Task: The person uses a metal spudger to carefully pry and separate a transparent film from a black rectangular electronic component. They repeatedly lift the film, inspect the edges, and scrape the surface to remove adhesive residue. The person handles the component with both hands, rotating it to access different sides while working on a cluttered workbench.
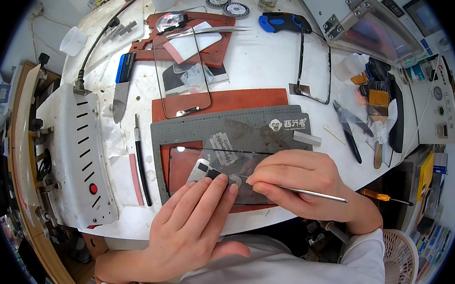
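Note:
A thin, clear, dark-edged panel [183, 155] lies on the grey perforated mat [185, 127], over a red sheet [220, 100]. My left hand [191, 231] lies with fingers stretched out, its fingertips pressing on the panel beside a silvery piece with black patches [199, 170]. Pinched in my right hand [306, 176] is a slim metal tool [320, 195]; its working tip, near my left fingertips, is too small to make out. A razor blade [223, 149] rests just beyond my left fingers, and a small metal bar [307, 138] lies at the mat's right edge.
At left stands a metal heating box [84, 154] with a red button. A black pen-like knife [142, 172], pink strip [136, 180] and scraper [123, 88] lie beside it. Phone frames [183, 113], tweezers [211, 30] and a blue-black cutter [284, 22] are farther back. A machine [381, 26] stands at right.

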Demonstrator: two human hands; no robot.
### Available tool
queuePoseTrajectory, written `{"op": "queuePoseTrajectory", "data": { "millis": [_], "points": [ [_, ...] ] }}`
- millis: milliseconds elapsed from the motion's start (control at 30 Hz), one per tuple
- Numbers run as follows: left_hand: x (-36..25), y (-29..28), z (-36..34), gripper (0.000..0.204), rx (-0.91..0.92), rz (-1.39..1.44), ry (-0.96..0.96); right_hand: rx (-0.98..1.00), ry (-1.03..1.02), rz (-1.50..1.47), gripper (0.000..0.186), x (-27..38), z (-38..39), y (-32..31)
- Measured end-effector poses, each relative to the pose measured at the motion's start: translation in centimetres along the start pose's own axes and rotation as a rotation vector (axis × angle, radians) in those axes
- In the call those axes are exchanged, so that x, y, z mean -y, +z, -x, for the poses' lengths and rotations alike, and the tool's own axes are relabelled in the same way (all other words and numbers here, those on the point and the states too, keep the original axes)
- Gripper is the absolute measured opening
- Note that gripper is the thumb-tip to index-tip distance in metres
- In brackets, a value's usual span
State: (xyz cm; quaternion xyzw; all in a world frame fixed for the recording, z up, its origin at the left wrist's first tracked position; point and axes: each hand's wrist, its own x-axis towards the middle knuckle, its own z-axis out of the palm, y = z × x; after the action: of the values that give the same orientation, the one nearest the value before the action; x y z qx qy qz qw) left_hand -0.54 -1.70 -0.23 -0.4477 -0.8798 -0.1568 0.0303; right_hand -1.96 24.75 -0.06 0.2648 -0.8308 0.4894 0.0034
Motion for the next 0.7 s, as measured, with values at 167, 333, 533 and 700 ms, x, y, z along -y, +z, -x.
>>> {"op": "queuePoseTrajectory", "data": {
  "millis": [167,333,533,700],
  "points": [
    [0.00,-0.09,0.02,0.093,0.008,-0.015,0.006,0.007,0.001,0.014,0.015,-0.07,-0.15,-0.20],
    [0.08,-0.18,-0.05,0.093,0.020,-0.011,0.013,0.020,0.009,-0.044,0.013,-0.19,-0.19,-0.29],
    [0.16,-0.38,-0.20,0.088,0.032,-0.004,0.005,0.056,0.036,-0.088,0.013,-0.13,-0.66,-0.79],
    [-0.03,-0.65,-0.28,0.081,0.049,-0.010,-0.022,0.044,0.040,-0.074,0.012,-0.10,-0.63,-0.74]
  ]
}}
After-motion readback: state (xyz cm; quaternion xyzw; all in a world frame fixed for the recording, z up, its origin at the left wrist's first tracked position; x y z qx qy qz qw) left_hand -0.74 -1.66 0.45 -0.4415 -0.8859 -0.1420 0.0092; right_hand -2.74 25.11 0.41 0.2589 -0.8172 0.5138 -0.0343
